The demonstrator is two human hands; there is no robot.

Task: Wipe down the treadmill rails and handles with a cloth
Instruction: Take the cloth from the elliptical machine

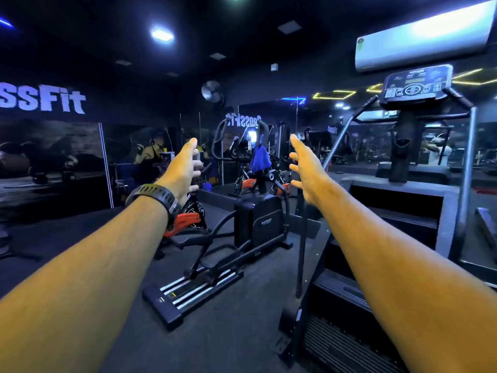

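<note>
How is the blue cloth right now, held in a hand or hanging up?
Hanging. The blue cloth droops from the elliptical; the left hand and right hand are open and hold nothing.

Two forearms, bare from the frame's lower edge up to the hands. The left wrist wears a black watch (158,197) on a wide, matte, rubber-like strap punched with a row of narrow slots. A small pale, shiny part shows at the strap's right end. The left hand (185,168), the right hand (306,169) and the right wrist are bare.
</note>
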